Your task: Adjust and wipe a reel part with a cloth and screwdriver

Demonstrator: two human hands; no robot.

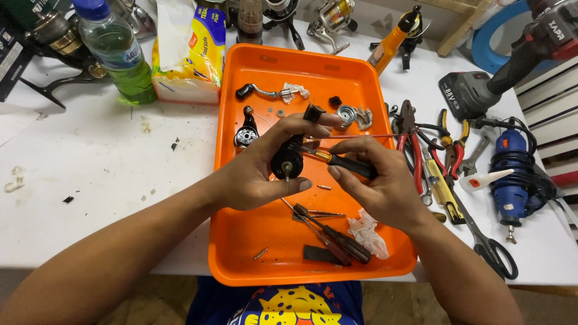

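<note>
My left hand (256,171) grips a black fishing reel body (288,157) above the orange tray (241,241). My right hand (376,180) holds a small screwdriver (337,160) with a black and yellow handle, its tip pointed at the reel body. Loose reel parts lie at the far end of the tray: a black crank handle (256,91), a side plate (246,133), a metal spool piece (347,114). Near the tray's front lie two dark-handled screwdrivers (337,241), a crumpled tissue (367,232) and small screws.
Pliers and cutters with red and yellow grips (430,144), scissors (490,244), a blue rotary tool (512,174) and a cordless drill (512,66) lie to the right. A green water bottle (117,51), a tissue pack (189,54) and several reels (331,18) stand at the back.
</note>
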